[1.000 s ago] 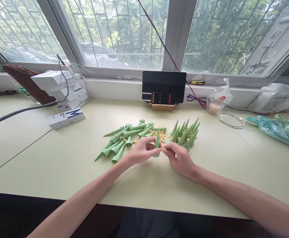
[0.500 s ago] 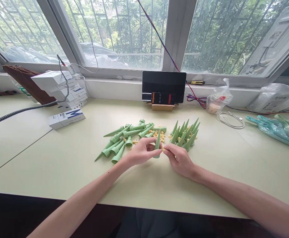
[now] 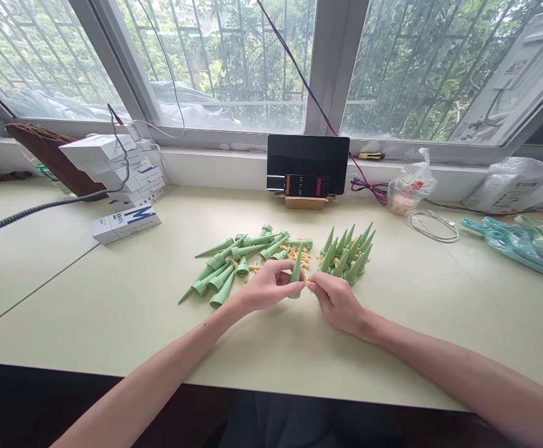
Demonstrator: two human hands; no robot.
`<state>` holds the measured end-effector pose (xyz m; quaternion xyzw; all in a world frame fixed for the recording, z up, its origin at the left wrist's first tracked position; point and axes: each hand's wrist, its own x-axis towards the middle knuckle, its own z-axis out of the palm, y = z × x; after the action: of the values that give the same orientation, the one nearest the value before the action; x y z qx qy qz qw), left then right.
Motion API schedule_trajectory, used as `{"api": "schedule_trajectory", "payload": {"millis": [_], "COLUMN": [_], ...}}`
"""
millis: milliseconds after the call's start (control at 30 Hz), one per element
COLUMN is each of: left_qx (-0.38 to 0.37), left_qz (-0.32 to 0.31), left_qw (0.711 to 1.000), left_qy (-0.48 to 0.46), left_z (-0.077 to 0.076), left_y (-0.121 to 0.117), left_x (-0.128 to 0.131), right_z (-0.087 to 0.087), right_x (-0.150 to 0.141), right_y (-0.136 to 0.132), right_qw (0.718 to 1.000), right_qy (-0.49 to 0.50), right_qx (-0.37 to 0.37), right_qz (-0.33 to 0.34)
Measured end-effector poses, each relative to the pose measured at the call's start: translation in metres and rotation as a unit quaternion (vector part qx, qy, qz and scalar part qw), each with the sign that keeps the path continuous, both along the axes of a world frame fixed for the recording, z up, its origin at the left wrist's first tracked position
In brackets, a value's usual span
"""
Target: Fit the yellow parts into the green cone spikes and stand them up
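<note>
My left hand (image 3: 271, 286) is closed around a green plastic spike (image 3: 297, 269), a hollow cone held upright with its tip up. My right hand (image 3: 339, 300) pinches a small yellow plastic piece (image 3: 305, 281) against the spike's lower side. Whether that piece sits in the spike I cannot tell. Left of my hands lies a loose heap of green spikes (image 3: 224, 264), with small yellow pieces (image 3: 294, 254) among its right end. To the right, several green spikes stand upright in a group (image 3: 348, 252), with yellow pieces showing at their bases.
A phone (image 3: 306, 185) showing a timer leans on a dark screen (image 3: 308, 152) at the back. White boxes (image 3: 126, 223) stand at left. A white cable (image 3: 432, 227), a plastic bag (image 3: 411, 186) and wrapped teal items (image 3: 523, 242) lie at right.
Almost nothing differs. Both hands keep the same hold on the spike and the yellow piece, and the phone's timer reading has advanced.
</note>
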<state>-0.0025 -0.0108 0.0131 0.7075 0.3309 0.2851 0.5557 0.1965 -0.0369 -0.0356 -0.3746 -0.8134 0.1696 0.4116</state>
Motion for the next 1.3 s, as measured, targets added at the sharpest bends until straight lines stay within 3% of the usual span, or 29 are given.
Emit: {"api": "schedule_trajectory", "payload": {"millis": [333, 1067, 1300], "left_qx": [-0.082, -0.014, 0.001], "left_qz": [0.026, 0.005, 0.025], "left_qw": [0.996, 1.0, 1.0], "left_qy": [-0.004, 0.003, 0.002], "left_z": [0.0051, -0.0029, 0.0003], "left_y": [0.002, 0.0032, 0.0018], "left_x": [-0.0008, -0.0033, -0.0011], "right_z": [0.0044, 0.0004, 0.0], "right_x": [-0.0025, -0.0009, -0.0012], "right_y": [-0.0025, -0.0006, -0.0005], "right_qw": [0.999, 1.0, 1.0], "right_qy": [0.029, 0.018, 0.012], "right_qx": [-0.009, -0.01, -0.01], "right_qz": [-0.015, 0.001, -0.005]}}
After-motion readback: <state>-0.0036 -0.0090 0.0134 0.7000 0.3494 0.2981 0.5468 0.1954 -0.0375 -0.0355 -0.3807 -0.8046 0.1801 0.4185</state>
